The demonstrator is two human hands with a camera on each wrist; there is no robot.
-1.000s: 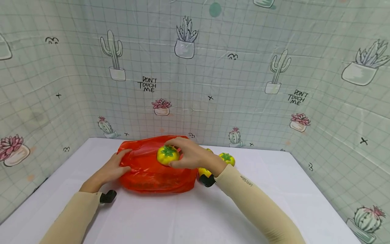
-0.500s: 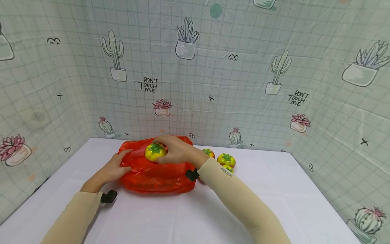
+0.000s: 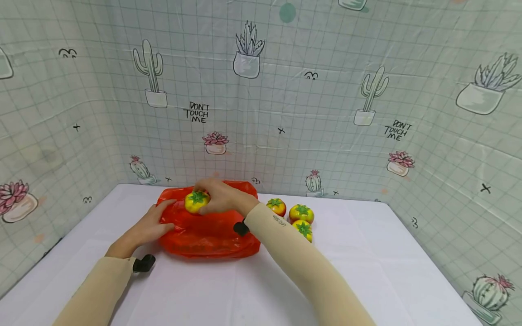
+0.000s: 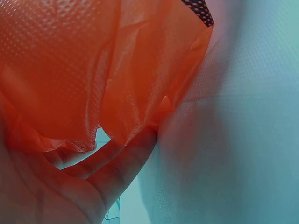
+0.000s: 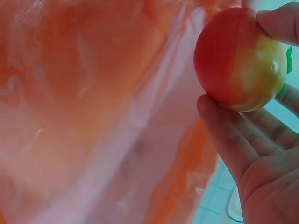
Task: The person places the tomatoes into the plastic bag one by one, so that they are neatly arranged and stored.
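In the head view a red plastic bag (image 3: 204, 237) lies on the white table, left of centre. My left hand (image 3: 148, 224) rests at its left edge, thumb and fingers spread apart and touching the plastic. In the left wrist view the straight fingers (image 4: 126, 163) reach behind the bag's edge. My right hand (image 3: 224, 198) holds a yellow tomato (image 3: 196, 201) with green leaves over the bag. Seen from the right wrist, the tomato (image 5: 240, 60) is red on its underside, between thumb and fingertips. The bag's inside is mostly hidden.
Several more tomatoes stand right of the bag: one at the back (image 3: 276, 206), one farther right (image 3: 302, 213) and one nearer (image 3: 303, 229), partly covered by the right sleeve (image 3: 302, 258). Behind the table hangs a cactus-print cloth (image 3: 253, 108).
My right hand has moved left over the bag with the tomato in it. The tomatoes on the right have come out from behind the right arm. The left hand has stayed in place.
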